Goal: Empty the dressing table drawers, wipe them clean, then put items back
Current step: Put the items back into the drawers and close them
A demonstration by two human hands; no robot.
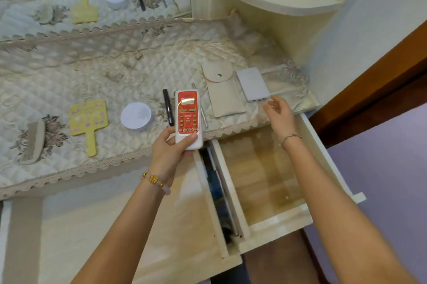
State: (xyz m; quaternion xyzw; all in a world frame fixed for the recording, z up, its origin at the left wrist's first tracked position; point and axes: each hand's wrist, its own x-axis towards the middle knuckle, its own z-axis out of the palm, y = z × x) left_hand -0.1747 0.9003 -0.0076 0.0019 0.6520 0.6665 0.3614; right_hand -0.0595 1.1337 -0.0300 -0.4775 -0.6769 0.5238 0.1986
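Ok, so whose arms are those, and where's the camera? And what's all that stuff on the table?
There is no machine here, just a person. The one picture comes from a camera worn on the person's head. It looks down, so the arms seem to come in from the bottom edge.

The left hand holds a red and white remote. The right hand is open, close to a white slab. I cannot tell if it touches.

On the quilted cloth lie a comb, a yellow paddle, a round jar, a black pen and a beige pouch.

The left drawer and right drawer are pulled out, and nothing shows inside them. At the top, a mirror shows some things twice.
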